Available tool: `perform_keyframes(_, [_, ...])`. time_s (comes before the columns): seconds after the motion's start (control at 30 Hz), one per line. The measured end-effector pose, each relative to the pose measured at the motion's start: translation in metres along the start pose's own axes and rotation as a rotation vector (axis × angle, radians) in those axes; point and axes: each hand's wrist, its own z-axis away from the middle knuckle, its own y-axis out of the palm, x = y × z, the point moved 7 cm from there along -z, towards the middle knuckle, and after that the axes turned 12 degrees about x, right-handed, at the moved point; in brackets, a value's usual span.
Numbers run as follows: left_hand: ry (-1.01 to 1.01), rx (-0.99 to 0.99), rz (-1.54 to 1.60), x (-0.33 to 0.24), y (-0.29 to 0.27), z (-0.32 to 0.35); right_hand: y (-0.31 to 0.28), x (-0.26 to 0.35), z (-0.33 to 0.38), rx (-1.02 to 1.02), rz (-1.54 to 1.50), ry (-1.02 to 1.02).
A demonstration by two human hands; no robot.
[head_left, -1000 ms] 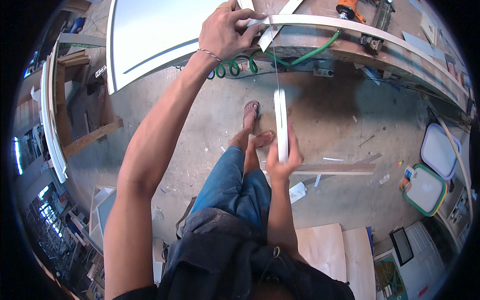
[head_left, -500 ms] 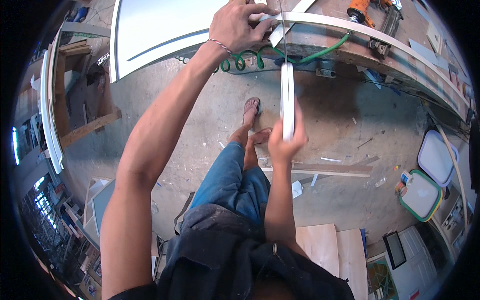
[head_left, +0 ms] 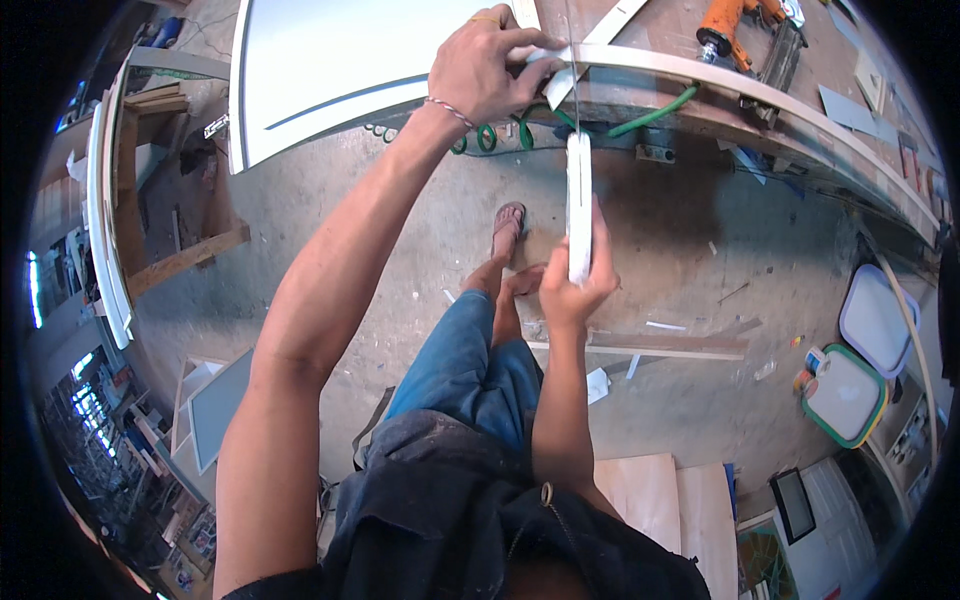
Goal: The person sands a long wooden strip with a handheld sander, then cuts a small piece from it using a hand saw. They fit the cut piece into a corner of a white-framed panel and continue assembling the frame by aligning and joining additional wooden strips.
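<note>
The right hand (head_left: 580,285) is closed around the near end of a white handle (head_left: 579,200), held out past the knees; from the handle's far end a thin blade (head_left: 575,105), seen edge-on, runs away toward the bench and reaches a long white strip (head_left: 680,63). The left hand (head_left: 490,68) grips that strip between thumb and fingers, just left of the blade — whether the blade's edge touches the strip I cannot tell. The strip bends off to the right along the front of the bench (head_left: 655,30), and close to the left hand a short white slat (head_left: 615,20) crosses it at a slant. Left of that hand lies a large white panel (head_left: 335,60), while a green hose (head_left: 655,113) loops below the bench front and an orange tool (head_left: 722,30) rests on the bench top, well to the right of the blade. Below, two sandalled feet (head_left: 508,225) stand on a floor (head_left: 420,220) dotted with scraps; farther out on the right are a lilac-rimmed tray (head_left: 876,310) and a green-rimmed one (head_left: 850,400), with pale wooden boards (head_left: 640,495) at the lower right
</note>
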Motion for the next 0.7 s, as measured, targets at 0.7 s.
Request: perform_keyframes(0.7, [0.052, -0.008, -0.116, -0.002, 0.003, 0.008, -0.012, 0.001, 0.034, 0.034, 0.039, 0.004])
